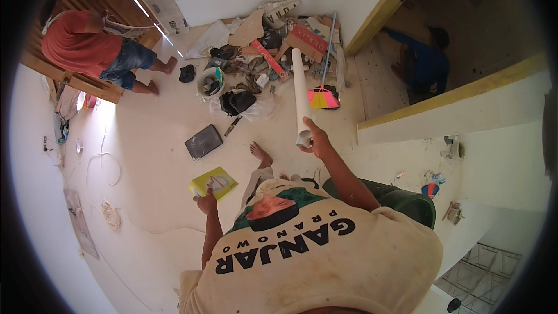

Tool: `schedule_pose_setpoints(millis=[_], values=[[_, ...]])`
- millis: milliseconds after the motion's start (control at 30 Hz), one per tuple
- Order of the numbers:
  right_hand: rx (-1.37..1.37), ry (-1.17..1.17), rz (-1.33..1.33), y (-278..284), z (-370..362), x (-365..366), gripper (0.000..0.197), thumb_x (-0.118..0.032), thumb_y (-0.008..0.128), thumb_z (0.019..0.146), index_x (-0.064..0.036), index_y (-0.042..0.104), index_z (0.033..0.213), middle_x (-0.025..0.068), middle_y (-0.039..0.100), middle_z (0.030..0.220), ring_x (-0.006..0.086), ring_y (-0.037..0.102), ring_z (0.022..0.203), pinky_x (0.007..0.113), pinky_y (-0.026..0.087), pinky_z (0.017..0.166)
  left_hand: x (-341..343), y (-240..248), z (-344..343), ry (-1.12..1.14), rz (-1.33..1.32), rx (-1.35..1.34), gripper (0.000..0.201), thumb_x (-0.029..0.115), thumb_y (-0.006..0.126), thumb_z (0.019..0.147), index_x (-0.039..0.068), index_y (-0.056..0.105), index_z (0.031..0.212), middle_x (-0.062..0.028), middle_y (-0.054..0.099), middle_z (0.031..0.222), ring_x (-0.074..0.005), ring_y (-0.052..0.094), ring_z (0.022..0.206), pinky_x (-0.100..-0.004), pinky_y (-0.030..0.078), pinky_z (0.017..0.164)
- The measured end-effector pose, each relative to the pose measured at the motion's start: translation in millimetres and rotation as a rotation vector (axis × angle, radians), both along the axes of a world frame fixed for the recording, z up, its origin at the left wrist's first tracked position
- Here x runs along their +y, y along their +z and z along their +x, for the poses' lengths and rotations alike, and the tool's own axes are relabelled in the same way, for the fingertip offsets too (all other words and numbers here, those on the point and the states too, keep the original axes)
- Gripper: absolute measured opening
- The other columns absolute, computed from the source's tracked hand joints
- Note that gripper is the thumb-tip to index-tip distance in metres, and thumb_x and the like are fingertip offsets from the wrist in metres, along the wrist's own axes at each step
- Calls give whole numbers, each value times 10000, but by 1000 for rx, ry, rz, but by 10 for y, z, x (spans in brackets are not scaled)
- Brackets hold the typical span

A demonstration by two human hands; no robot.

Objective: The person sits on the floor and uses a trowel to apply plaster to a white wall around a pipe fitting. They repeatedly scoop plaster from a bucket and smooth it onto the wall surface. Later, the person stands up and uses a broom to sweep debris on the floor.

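Observation:
My right hand (314,141) is wrapped round the lower end of a long white pipe (300,84). The pipe tilts up and away, its open end by my fingers. On the other side, my left hand (206,202) grips the near edge of a flat yellow-green box (216,182) with a picture on its face. Past that box, a dark flat case (203,142) lies on the floor. A broom (324,97) with pink and yellow bristles leans just beyond the pipe, its blue handle pointing away.
A heap of cardboard and scraps (261,52) lies against the far wall, a white bucket (210,82) before it. One person in a red shirt (87,46) stands far left; another in blue (427,63) crouches beyond the doorway. A green bin (407,204) stands right, coiled cord (110,214) left.

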State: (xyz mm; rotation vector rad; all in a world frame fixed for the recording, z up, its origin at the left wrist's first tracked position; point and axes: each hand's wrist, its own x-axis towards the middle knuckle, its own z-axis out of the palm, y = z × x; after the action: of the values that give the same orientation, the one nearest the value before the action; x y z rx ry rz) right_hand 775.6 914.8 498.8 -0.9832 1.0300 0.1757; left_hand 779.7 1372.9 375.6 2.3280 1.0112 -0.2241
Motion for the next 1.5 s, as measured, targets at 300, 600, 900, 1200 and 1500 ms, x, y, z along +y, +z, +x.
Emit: schedule_pose_setpoints(millis=[300, 600, 900, 1200, 1500], values=[[-51, -64, -26, 24, 1647, -449, 657, -620, 725, 748, -126, 564, 1150, 83, 561, 1057, 234, 570, 941, 465, 509, 735, -203, -244, 1321, -13, 11, -57, 841, 375, 777, 767, -146, 373, 1288, -332, 638, 1093, -441, 662, 990, -454, 541, 853], [-173, -199, 29, 109, 3340, -1138, 734, -595, 730, 760, -159, 449, 1280, 127, 454, 1222, 325, 459, 1139, 596, 436, 852, -530, 52, 1835, 168, -30, -113, 794, 381, 791, 764, -119, 411, 1249, -323, 637, 1098, -438, 661, 987, -476, 541, 840], [-155, -96, -230, -438, 5071, -2284, 642, -512, 694, 848, -116, 495, 1311, 120, 475, 1280, 290, 482, 1149, 498, 462, 889, -971, 329, 1633, 369, 32, -20, 774, 360, 799, 760, -104, 422, 1251, -304, 637, 1124, -426, 655, 1009, -464, 531, 867], [59, -67, -114, -1153, 4895, -2274, 361, -82, 525, 962, -100, 544, 1322, 120, 450, 1379, 316, 510, 1181, 452, 565, 881, -1566, 560, 1332, 494, 77, 46, 775, 352, 798, 746, -105, 427, 1252, -306, 635, 1117, -429, 646, 1015, -464, 521, 884], [-122, -105, -251, -736, 6070, -2974, 354, -186, 635, 922, -58, 551, 1242, 179, 472, 1291, 359, 528, 1125, 479, 566, 860, -1714, 706, 1301, 630, 43, 14, 768, 335, 795, 756, -93, 426, 1277, -302, 598, 1191, -423, 612, 1089, -455, 495, 935]])
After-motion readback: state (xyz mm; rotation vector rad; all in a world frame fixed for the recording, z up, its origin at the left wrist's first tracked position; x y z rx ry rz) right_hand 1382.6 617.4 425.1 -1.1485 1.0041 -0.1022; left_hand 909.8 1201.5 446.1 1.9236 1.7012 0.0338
